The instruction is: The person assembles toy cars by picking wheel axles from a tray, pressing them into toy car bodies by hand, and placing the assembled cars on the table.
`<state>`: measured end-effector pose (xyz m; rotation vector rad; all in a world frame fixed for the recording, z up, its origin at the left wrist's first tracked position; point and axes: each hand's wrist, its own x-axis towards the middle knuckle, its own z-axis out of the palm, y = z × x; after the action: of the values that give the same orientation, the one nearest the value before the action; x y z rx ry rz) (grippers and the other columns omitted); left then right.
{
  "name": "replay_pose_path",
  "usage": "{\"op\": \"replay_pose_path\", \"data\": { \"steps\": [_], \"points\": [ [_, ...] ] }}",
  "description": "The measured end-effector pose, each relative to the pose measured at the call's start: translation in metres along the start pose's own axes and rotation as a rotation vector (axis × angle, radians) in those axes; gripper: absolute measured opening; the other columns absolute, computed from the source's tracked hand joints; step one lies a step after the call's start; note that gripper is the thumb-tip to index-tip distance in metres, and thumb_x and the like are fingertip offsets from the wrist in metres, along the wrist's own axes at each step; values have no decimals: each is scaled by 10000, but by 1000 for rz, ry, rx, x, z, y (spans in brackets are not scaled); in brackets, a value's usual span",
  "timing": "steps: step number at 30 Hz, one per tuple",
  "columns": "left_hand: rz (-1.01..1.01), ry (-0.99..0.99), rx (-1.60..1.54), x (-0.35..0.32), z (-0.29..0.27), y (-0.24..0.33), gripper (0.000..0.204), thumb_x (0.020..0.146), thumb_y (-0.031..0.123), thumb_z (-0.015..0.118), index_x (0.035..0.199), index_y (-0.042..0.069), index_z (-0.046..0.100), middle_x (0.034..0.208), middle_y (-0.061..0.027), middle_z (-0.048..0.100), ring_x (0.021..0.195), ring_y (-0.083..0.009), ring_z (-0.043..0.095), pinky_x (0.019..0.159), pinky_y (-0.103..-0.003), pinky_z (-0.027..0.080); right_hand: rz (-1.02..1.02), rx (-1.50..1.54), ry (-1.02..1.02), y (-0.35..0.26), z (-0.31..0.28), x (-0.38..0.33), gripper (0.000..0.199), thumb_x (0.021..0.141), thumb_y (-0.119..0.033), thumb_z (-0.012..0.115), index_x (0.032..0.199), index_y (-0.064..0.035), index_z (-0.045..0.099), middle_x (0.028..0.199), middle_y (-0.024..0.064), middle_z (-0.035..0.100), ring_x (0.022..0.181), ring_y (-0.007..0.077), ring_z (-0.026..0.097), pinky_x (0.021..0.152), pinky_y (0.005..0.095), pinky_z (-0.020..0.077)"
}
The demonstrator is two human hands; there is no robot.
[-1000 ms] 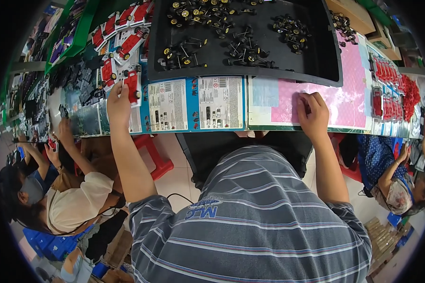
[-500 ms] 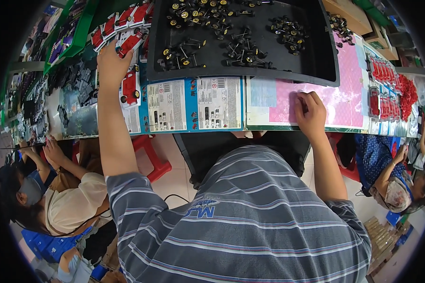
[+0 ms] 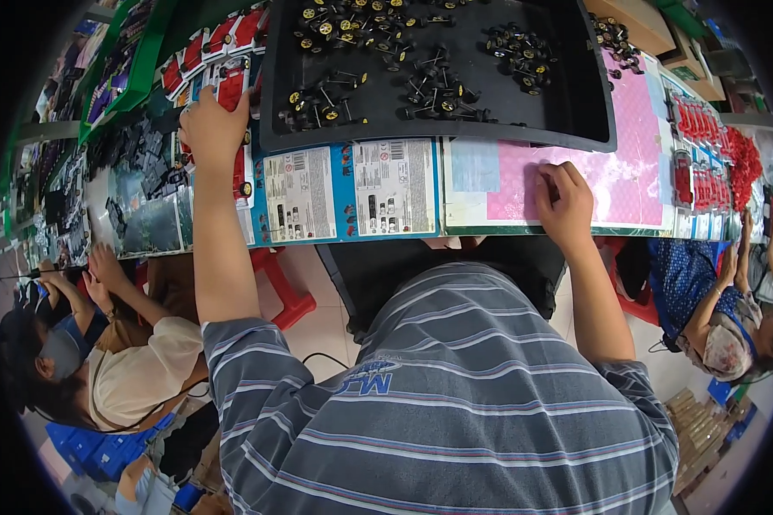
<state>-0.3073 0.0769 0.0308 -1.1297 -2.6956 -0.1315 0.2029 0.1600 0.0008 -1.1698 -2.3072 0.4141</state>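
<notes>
Left hand (image 3: 212, 129): thumb spread from fingers at red toy car (image 3: 232, 80); can't tell if pinching
Right hand (image 3: 567, 199): loosely curled over pink sheet (image 3: 620, 176), gap showing

We are in what looks like a toy-assembly workshop: our long workbench (image 3: 462, 206) carries a black tray (image 3: 438, 134) of wheel axles (image 3: 325, 28), red toy cars (image 3: 247, 31) and heaped dark plastic parts (image 3: 150, 150), while one co-worker in cream (image 3: 146, 369) is at our left and another worker in blue (image 3: 680, 283) at our right.
</notes>
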Motion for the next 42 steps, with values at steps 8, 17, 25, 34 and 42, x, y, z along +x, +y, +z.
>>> {"op": "replay_pose_path", "data": {
  "steps": [8,17,25,34,42],
  "points": [
    [-223,138,-178,-48,1,-71,791,834,583,683,1336,-12,546,1177,-293,626,1194,-442,555,1033,-501,432,22,21,2,-2,1,1,129,805,-45,692,929,-17,669,826,122,610,706,304,622,641,378,504],
    [-180,124,-328,-38,6,-81,806,778,390,807,1374,-25,459,1171,-235,686,1055,-368,682,925,-408,517,25,-25,-20,-3,-1,3,132,813,-53,686,940,-23,665,834,130,615,715,326,622,650,381,506],
    [30,210,-289,-10,2,-88,863,769,463,809,1399,-17,466,1309,-263,599,1097,-364,655,921,-430,516,14,-5,1,-1,2,0,139,816,-55,684,949,-18,669,850,129,621,729,324,627,655,384,509],
    [-21,13,-355,-122,-21,-15,823,760,389,822,1368,-50,485,1244,-259,593,1135,-394,600,975,-448,477,3,-24,3,-2,2,3,116,816,-51,679,927,-23,661,859,127,631,730,328,630,648,389,505],
    [-147,10,-515,-132,-17,-17,724,750,263,799,1334,-57,517,1267,-277,598,1187,-408,581,1018,-439,455,23,-13,-14,-2,4,0,125,811,-57,685,930,-25,663,852,123,627,724,325,627,650,387,505]
  ]
}}
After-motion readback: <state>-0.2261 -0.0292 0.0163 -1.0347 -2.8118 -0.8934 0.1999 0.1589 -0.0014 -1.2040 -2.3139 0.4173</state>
